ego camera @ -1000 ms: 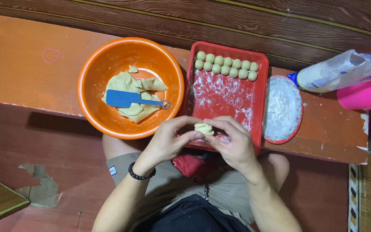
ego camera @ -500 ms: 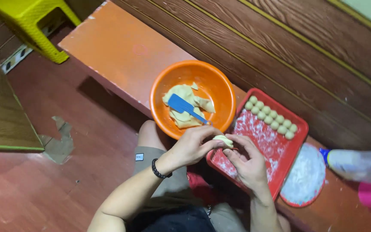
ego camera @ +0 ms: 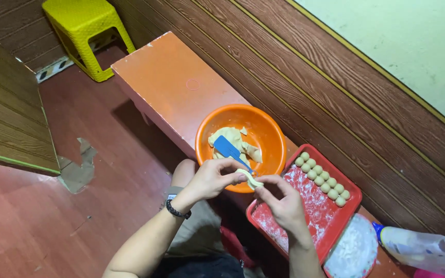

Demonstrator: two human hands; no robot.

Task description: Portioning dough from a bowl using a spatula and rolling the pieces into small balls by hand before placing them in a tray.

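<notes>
Since half a second ago the view has swung further left, so the bowl, tray and hands sit lower and to the right and more bare table and the yellow stool show; the hands themselves have kept their place over the near edge, and the piece of dough between them now looks drawn out longer.

Both hands pinch one small piece of pale dough (ego camera: 249,178). The left hand (ego camera: 211,179) has its thumb and forefinger closed on the left end, and the right hand (ego camera: 280,202) has its fingertips closed on the right end — a two-sided grip that lets the piece be stretched or shaped in the air, clear of any surface. A black band (ego camera: 176,210) circles the left wrist.

The dough is held just above the gap where the orange bowl (ego camera: 266,128) and the red tray (ego camera: 350,202) meet, so both stand within short reach. In the bowl lies the rest of the dough mass (ego camera: 227,138) with a blue scraper (ego camera: 228,148) resting on it. The tray is dusted white with flour, probably against sticking, and small dough balls (ego camera: 323,179) stand in two neat rows along its far side. Beyond the tray are a round plate of flour (ego camera: 355,251) and a clear plastic bag (ego camera: 421,251) lying on its side. All rest on the orange table (ego camera: 171,87), against the wooden wall; the yellow stool (ego camera: 86,31) stands well apart on the floor.
</notes>
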